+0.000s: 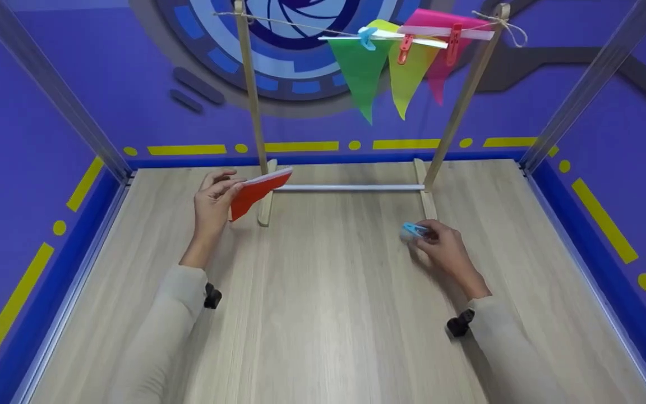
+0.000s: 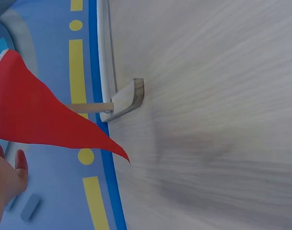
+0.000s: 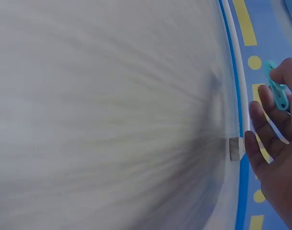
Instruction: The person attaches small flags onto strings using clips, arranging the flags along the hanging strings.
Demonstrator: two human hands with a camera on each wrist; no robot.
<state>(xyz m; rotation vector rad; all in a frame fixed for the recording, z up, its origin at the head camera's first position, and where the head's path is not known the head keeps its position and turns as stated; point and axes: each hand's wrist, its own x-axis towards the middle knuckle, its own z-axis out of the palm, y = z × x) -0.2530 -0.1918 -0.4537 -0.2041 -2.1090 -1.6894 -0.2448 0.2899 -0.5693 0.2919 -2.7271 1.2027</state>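
My left hand (image 1: 213, 199) pinches a red triangular pennant (image 1: 258, 192) by its white-edged top, left of the wooden frame; in the left wrist view the pennant (image 2: 40, 110) spreads out with its tip pointing right. On the right, my right hand (image 1: 443, 244) holds a light blue clothespin (image 1: 413, 229) between thumb and fingers above the table. The right wrist view shows the clothespin (image 3: 278, 88) under the thumb, other fingers spread. On the string (image 1: 300, 23) hang a green pennant (image 1: 359, 70), a yellow pennant (image 1: 410, 67) and a pink pennant (image 1: 441, 64), bunched toward the right.
Two wooden posts, left (image 1: 251, 84) and right (image 1: 469, 92), carry the string and stand on wooden feet. A white bar (image 1: 351, 187) joins them low down. A blue clip (image 1: 367, 38) and red clips (image 1: 405, 49) sit on the string. Blue-purple walls enclose the wooden table (image 1: 323, 308).
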